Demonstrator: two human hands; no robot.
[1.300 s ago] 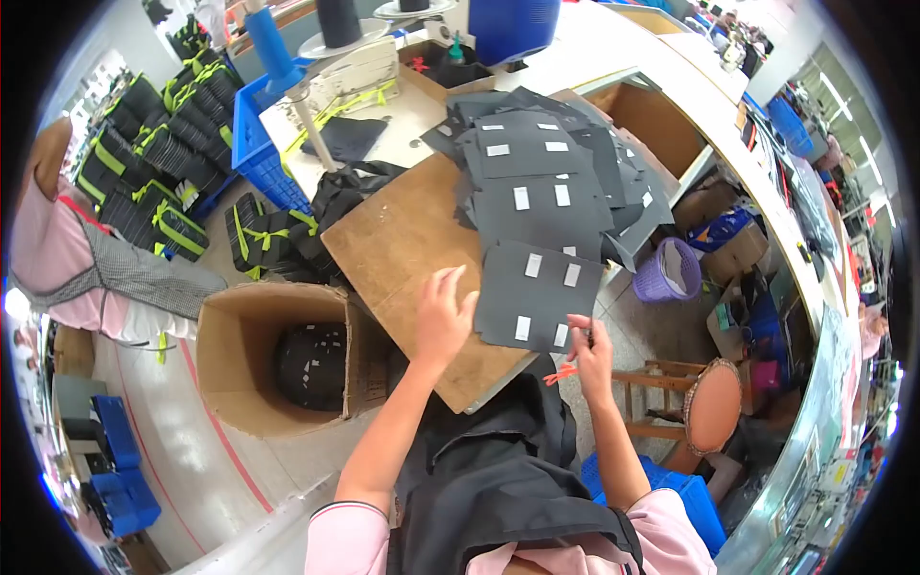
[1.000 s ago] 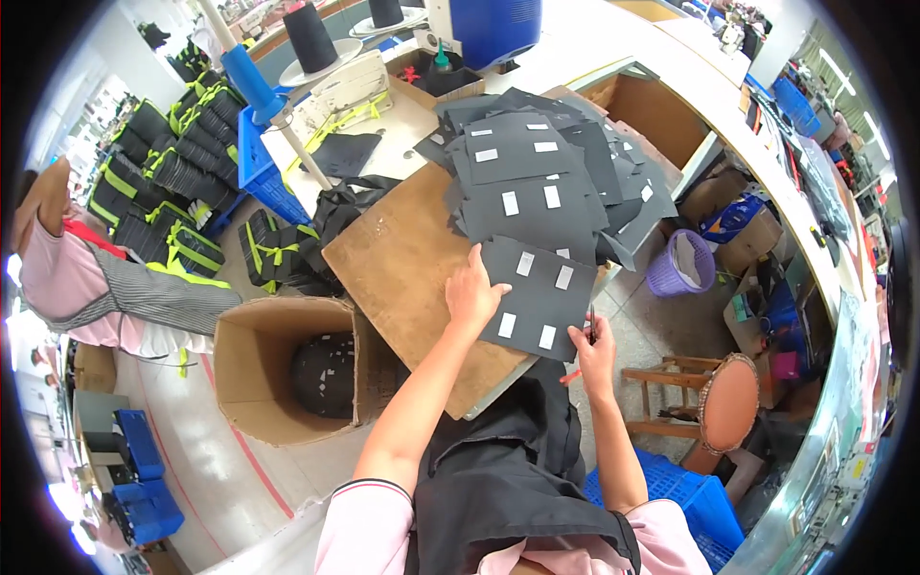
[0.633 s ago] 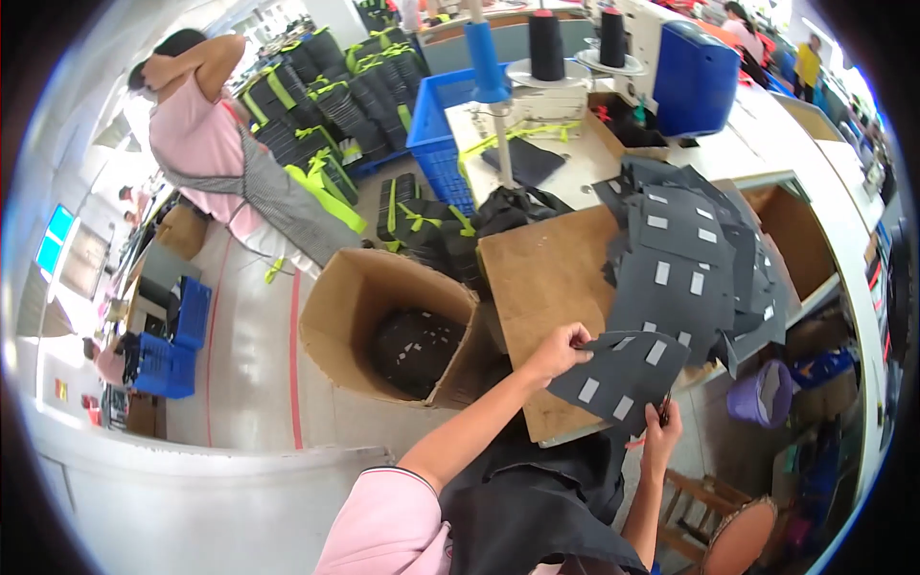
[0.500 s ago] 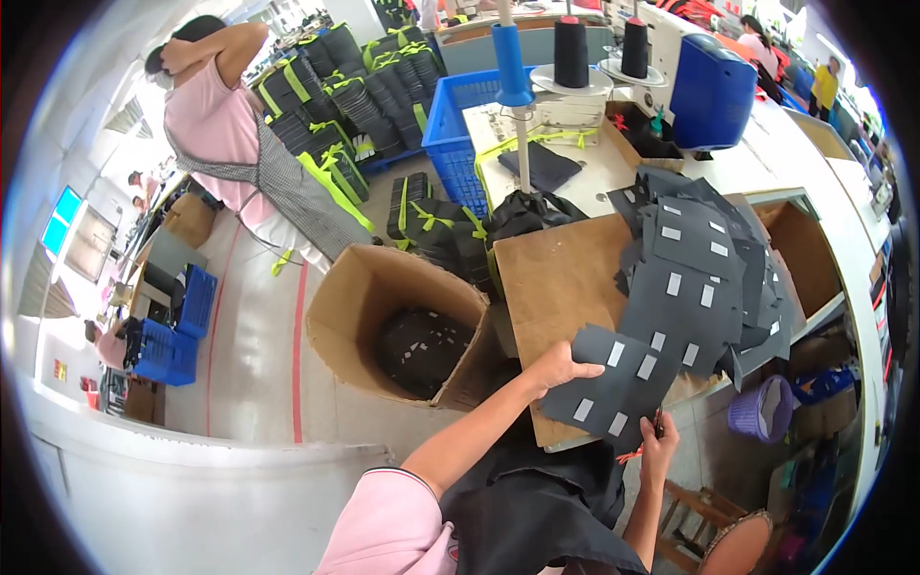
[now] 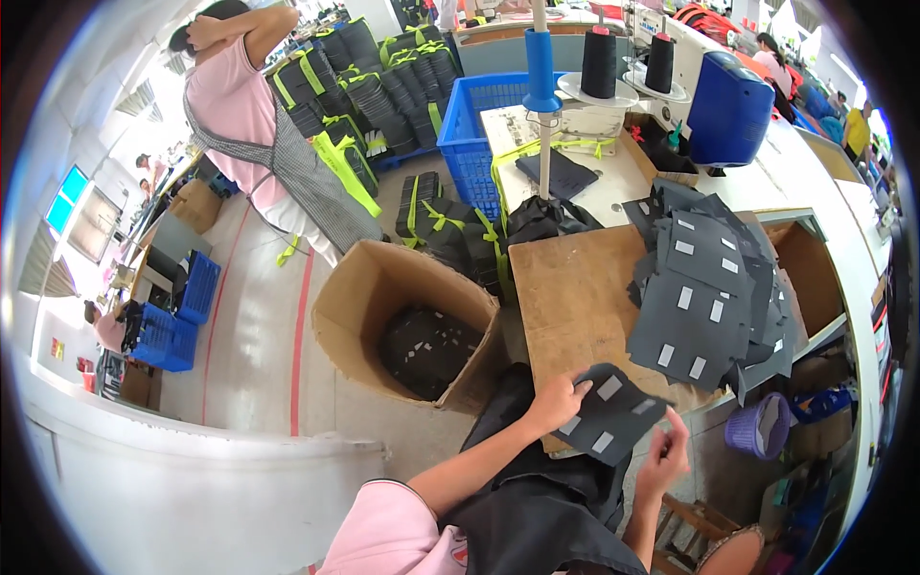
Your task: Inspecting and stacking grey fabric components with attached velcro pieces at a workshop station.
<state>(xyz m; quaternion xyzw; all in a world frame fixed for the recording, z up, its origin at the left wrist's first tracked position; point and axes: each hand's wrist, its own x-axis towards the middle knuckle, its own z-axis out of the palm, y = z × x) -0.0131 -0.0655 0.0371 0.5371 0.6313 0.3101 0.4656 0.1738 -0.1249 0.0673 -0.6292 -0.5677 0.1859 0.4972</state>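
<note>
A small black panel with several white rectangular patches (image 5: pixel 621 420) is tilted above the near end of a brown board (image 5: pixel 575 307). My left hand (image 5: pixel 558 402) pinches its left edge, thumb on top. At the panel's right corner is my right hand (image 5: pixel 663 458), fingers bent and the index finger close to the edge. What lies inside those right fingers is hidden; the snips seen earlier do not show clearly. Just beyond the held panel, a loose pile of similar black panels (image 5: pixel 692 321) covers the right side of the board.
Left of the board stands an open cardboard box (image 5: pixel 350 302) with black pieces inside. A sewing table (image 5: pixel 594 196) with thread cones (image 5: pixel 599 65) is behind, beside a blue crate (image 5: pixel 465 144). A purple bin (image 5: pixel 743 428) sits low right. Another person (image 5: pixel 235 115) stands far left.
The panel in my left hand has come away from the pile and nearer to me, turning and tilting. My right hand shifted slightly, and its snips no longer show clearly. The whole view moved a little.
</note>
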